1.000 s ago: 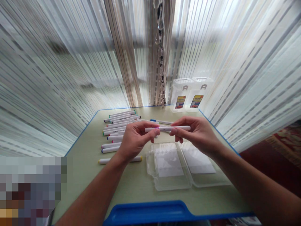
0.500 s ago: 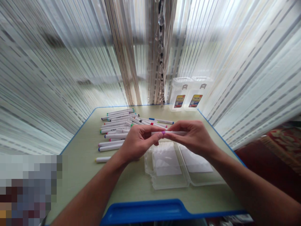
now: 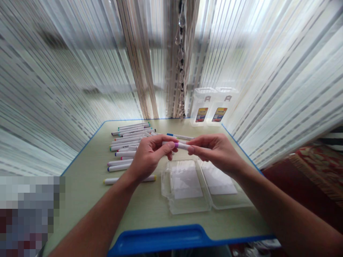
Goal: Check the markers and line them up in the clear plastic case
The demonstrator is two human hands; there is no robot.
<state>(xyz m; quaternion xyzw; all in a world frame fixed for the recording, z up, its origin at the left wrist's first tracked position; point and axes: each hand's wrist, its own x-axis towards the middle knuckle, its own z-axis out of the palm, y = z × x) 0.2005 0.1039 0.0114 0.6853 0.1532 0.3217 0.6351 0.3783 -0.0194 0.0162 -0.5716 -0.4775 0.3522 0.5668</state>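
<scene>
The case (image 3: 189,207), transparent and opened flat into two halves, lies on the pale green counter (image 3: 88,200) and serves as the landmark. A white sheet (image 3: 187,185) is seen in its left half and a second sheet (image 3: 221,184) in its right half.

The held pen (image 3: 183,146), white with a purple band, is raised just beyond the far edge of the case, roughly level. The left hand (image 3: 148,153) grasps its left end, thumb and fingers pinched beside the band; the right hand (image 3: 218,150) grasps its right end between thumb and fingertips. The right forearm passes over the right side of the case.

To the left of the case, loose pens (image 3: 122,154) lie in a rough column, white with variously coloured ends; the nearest, a yellow-ended pen (image 3: 112,181), is partly hidden by the left forearm. Beyond the case lies a blue-ended pen (image 3: 184,137). Farther beyond the case, two clear boxes (image 3: 201,96) stand upright side by side, each with a yellow and blue label. Nearer the viewer than the case, a blue tray (image 3: 163,238) is set along the counter's front edge. String curtains (image 3: 80,71) hang behind all of these.
</scene>
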